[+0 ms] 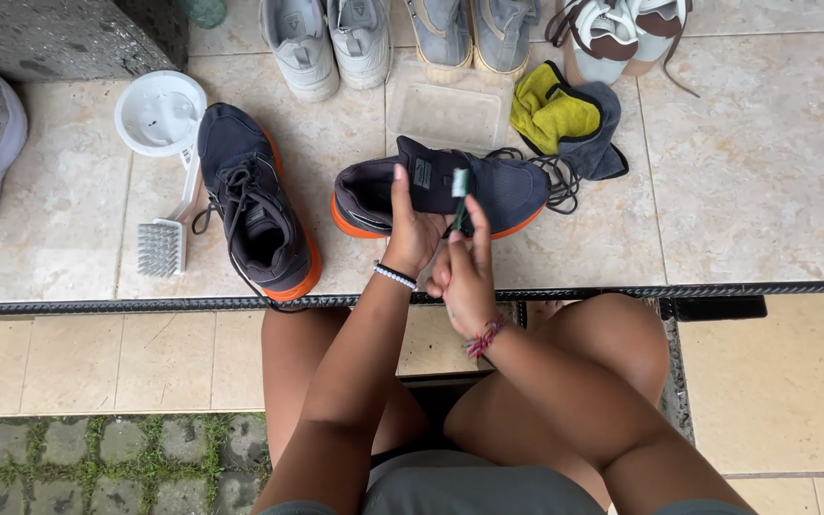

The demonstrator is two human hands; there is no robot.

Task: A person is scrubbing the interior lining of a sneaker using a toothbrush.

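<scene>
Left hand (412, 229) gripping dark shoe (488, 191) lying crosswise, toe rightward, right hand (467, 277) pinching toothbrush (459, 195) upright

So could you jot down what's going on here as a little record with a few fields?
Setting: tiled floor, seen from above; the person sits with knees bent
Left hand: holds a dark sneaker with orange sole, turned on its side
Right hand: grip on a small green-handled brush, bristles at the shoe
Matching sneaker: upright on the floor to the left
Nearby: white scrub brush, white round lid, clear plastic tub, yellow and grey cloths
Top edge: more shoes in a row
</scene>
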